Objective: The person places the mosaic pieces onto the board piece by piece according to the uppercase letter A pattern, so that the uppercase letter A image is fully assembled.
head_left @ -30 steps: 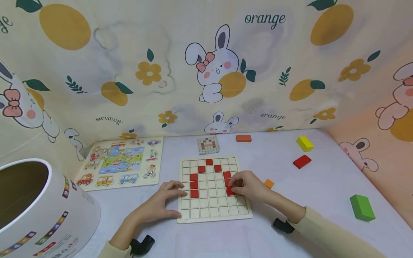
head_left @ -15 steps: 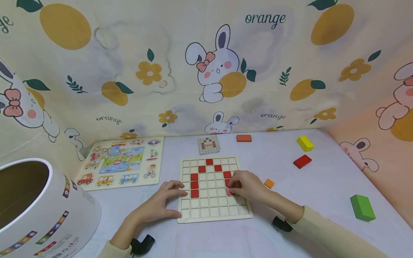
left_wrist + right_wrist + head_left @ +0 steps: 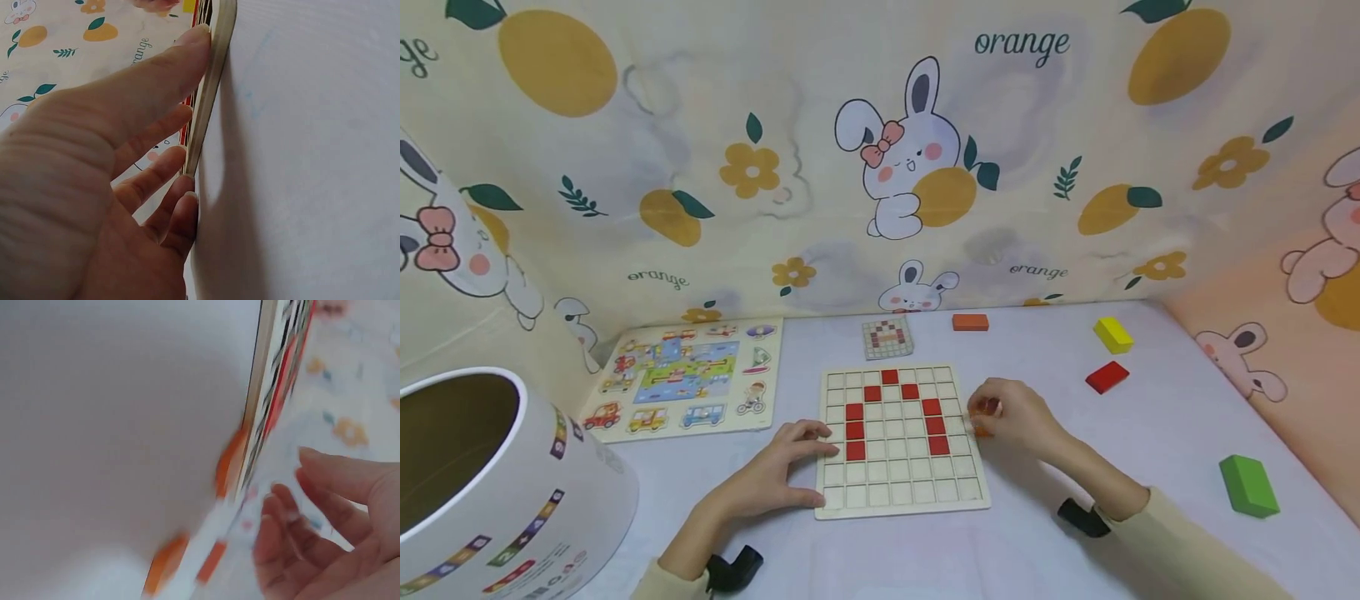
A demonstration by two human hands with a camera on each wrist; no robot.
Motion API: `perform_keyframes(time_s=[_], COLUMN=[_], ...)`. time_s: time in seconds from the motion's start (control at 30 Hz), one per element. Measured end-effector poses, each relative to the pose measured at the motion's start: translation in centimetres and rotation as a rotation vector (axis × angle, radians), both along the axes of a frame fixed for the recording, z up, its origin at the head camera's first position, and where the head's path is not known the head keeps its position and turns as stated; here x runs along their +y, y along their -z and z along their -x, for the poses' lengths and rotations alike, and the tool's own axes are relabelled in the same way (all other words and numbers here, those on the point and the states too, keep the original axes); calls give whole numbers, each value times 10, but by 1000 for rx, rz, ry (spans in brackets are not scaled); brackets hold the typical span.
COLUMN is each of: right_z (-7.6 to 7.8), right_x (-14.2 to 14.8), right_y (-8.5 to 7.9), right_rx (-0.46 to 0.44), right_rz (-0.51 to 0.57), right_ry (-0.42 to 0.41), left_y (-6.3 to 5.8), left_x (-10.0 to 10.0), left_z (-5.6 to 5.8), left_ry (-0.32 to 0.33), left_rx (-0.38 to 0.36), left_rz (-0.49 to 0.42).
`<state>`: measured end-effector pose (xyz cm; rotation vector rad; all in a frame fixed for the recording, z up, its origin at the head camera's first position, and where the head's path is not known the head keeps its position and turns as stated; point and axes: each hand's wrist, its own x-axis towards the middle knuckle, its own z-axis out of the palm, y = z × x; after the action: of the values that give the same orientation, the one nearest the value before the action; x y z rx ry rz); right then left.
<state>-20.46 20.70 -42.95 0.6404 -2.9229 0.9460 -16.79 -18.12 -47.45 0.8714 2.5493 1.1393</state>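
A pale square grid board lies on the table with several red tiles set in an arch. My left hand rests at its left side, thumb on the near corner and the other fingertips spread along the edge. In the left wrist view the thumb touches the board's rim. My right hand is beside the right edge, fingers loosely bent and apart. Orange pieces show past its fingers. The right wrist view has an orange piece against the board and nothing between the fingertips.
A small pattern card and an orange block lie behind the board. Yellow, red and green blocks are at right. A picture puzzle lies left, behind a white tub.
My right hand has let go of the red tile at the arch's lower right and moved right, off the board, over the orange pieces. My left hand has stayed at the left edge.
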Motion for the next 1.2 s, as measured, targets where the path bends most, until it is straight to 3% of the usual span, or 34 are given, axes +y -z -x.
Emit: perform_keyframes(time_s=[0.13, 0.33, 0.77, 0.9, 1.0, 1.2], right_z=[1, -4, -2, 3, 9, 25], right_x=[32, 65, 71, 65, 53, 2], right_y=[-3, 6, 12, 11, 6, 2], right_rx=[-89, -207, -234, -221, -226, -309], right_rz=[-26, -1, 3, 46, 131, 295], right_ry=[81, 118, 80, 34, -47, -205], left_y=[0, 0, -1, 0, 0, 1], left_x=[2, 2, 1, 1, 0, 0], left_z=[0, 0, 0, 0, 0, 1], left_ry=[2, 6, -5, -2, -3, -3], left_rx=[-7, -8, -11, -9, -11, -14], left_rz=[-2, -8, 1, 0, 1, 0])
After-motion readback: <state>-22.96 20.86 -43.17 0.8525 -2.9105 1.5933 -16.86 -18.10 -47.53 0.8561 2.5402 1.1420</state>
